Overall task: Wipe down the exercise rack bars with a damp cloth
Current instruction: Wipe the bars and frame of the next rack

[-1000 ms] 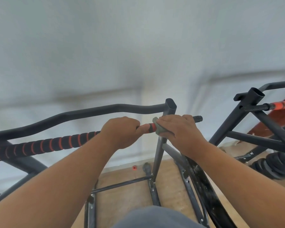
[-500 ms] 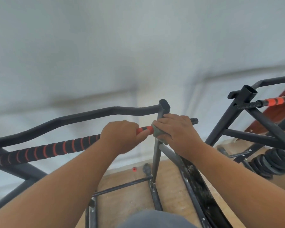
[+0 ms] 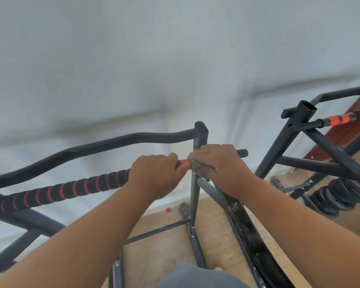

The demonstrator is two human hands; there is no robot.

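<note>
A black and orange foam-gripped bar (image 3: 71, 189) of the dark metal exercise rack (image 3: 199, 134) runs from the lower left up to the rack's upright post. My left hand (image 3: 154, 175) grips this bar just left of the post. My right hand (image 3: 220, 165) holds a grey-green cloth (image 3: 197, 168) wrapped around the bar right beside the post. The bar's black end (image 3: 243, 152) sticks out past my right hand. A bare curved black bar (image 3: 104, 145) runs above the padded one.
A second rack frame (image 3: 299, 129) with an orange-banded bar (image 3: 337, 119) stands at the right. Black weight plates (image 3: 339, 196) lie stacked on the wooden floor (image 3: 160, 252) below it. A small red object (image 3: 168, 210) lies by the white wall (image 3: 175, 59).
The view has shifted slightly, so the rack sits lower and more left in frame. Both hands keep their grip on the padded bar, the cloth still next to the post.
</note>
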